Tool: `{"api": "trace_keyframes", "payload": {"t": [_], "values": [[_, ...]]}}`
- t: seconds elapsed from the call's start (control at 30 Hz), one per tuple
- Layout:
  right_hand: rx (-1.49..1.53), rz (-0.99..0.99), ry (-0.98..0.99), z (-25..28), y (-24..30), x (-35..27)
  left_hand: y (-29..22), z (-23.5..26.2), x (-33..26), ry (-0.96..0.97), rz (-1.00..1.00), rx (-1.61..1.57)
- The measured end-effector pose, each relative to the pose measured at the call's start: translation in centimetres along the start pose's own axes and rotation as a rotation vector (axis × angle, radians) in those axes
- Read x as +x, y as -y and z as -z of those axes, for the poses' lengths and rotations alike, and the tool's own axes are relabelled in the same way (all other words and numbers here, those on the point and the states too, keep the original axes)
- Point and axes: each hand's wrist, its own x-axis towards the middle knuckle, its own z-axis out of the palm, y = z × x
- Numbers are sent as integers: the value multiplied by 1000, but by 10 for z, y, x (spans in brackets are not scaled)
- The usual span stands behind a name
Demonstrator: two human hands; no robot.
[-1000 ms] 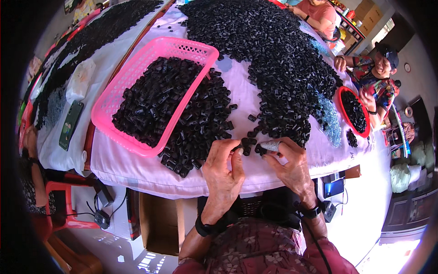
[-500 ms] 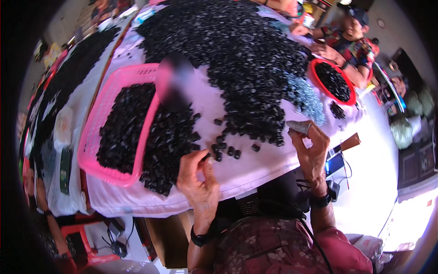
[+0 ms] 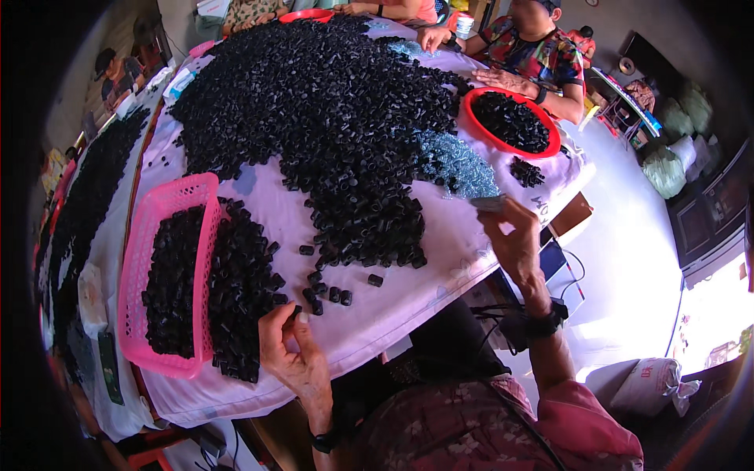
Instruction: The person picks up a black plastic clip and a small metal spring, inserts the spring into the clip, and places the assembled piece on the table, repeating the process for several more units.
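Small black caps point(image 3: 330, 294) are scattered loose on the pale cloth-covered table point(image 3: 408, 306), just in front of the great black heap point(image 3: 330, 118) that fills its middle. One cap is pinched between thumb and fingertips of the left hand point(image 3: 292, 353), right at the edge of the smaller pile point(image 3: 239, 290) spilled beside the pink basket point(image 3: 169, 204). That basket is loaded with more of the same caps. The right hand point(image 3: 514, 239) is raised off the table, fingers closed on a small grey-blue piece point(image 3: 488, 202), just beside the patch of pale blue bits point(image 3: 455, 165). Further along, a red round tray point(image 3: 510, 122) full of caps is seen, with another person's hand point(image 3: 503, 78) resting at its rim. A dark wristband is worn on the right wrist.
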Motion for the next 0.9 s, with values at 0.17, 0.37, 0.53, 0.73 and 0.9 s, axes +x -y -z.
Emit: {"api": "trace_keyframes", "payload": {"t": [0.17, 0.37, 0.53, 0.73, 0.9], "values": [[-174, 233, 123, -25, -13, 23, -1, -1, -1, 5, 23, -2], [-291, 243, 217, -30, -17, 26, -4, -2, -1, 7, 55, -15], [-103, 90, 149, -19, -31, 21, -2, -2, 0, -12, 12, -7], [-140, 146, 215, -24, -24, 31, -3, -1, -1, -9, 13, 17], [-362, 240, 310, -32, -26, 34, -4, -2, -1, -1, 43, 4]]}}
